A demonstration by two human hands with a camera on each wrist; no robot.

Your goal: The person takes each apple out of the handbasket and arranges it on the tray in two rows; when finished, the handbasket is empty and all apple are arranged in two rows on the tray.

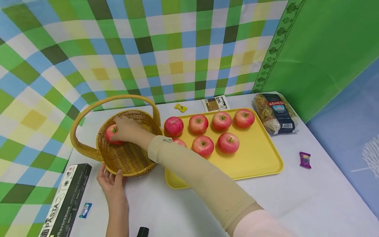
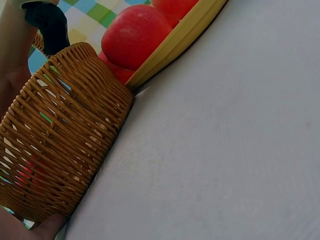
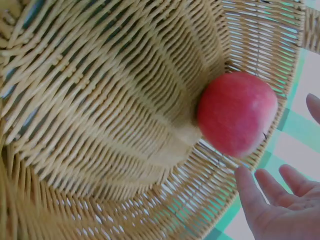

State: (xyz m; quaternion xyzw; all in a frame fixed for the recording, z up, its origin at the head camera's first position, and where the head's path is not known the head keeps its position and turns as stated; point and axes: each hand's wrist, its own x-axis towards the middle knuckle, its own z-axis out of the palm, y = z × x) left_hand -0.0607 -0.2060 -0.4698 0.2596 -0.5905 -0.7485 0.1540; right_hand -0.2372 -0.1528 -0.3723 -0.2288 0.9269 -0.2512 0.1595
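Note:
A wicker basket with an arched handle stands at the left of the table, and one red apple sits inside against its wall. My right hand reaches into the basket beside that apple. In the right wrist view its fingers are spread and stand apart from the apple. My left hand holds the basket's near side from outside, its thumb against the wicker low down. Several more apples lie on a yellow tray right of the basket; my right forearm partly hides one.
Behind the tray lie a yellow wrapped candy and a printed packet. A pasta bag is at the back right, a purple candy in front of it. A long pasta box and a blue candy lie at the left.

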